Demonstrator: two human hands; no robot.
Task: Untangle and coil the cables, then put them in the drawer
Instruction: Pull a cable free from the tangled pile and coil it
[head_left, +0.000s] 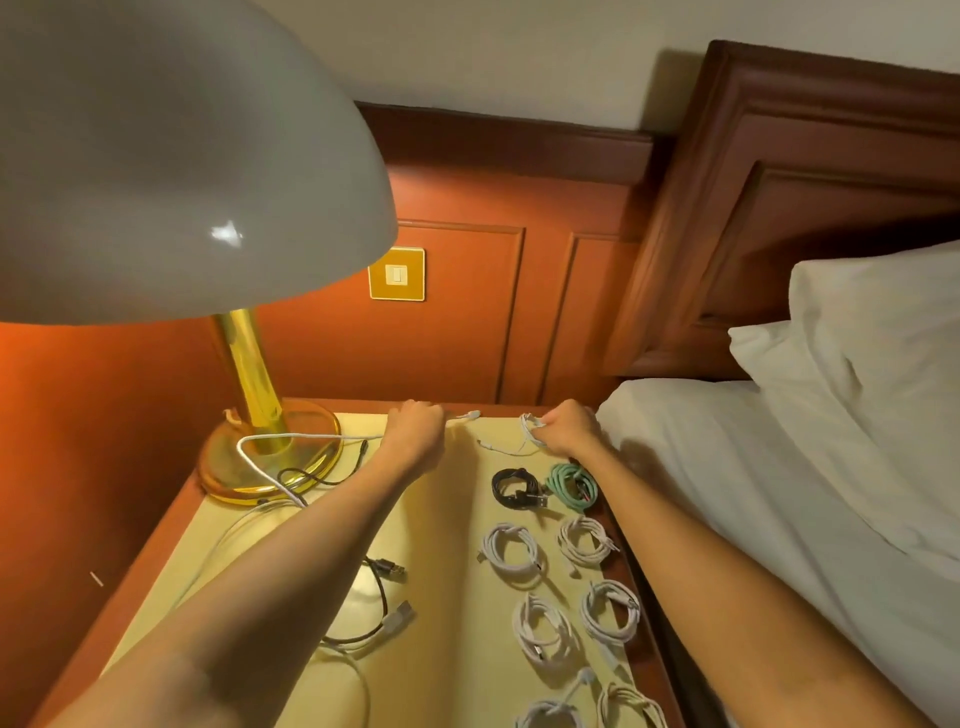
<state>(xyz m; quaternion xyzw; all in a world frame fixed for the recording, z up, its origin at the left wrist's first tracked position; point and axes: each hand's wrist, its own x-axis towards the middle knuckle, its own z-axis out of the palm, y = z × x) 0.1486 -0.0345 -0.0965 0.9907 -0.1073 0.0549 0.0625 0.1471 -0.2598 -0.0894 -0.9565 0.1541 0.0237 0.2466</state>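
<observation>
Coiled white, black and teal cables line the yellow table. Left grip and right grip each clamp thin white cable. By my judgement, loose black cables and the drawer step remain.

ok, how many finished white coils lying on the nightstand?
6 white coils, right side, three rows of two: far-left, far-right, middle-left, middle-right, near-left, near-right. More may sit below frame.

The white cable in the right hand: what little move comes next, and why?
Probably wind its loose tail onto the loops. The right hand grips a few loops of the white cable, while a short end lies flat on the nightstand.
</observation>
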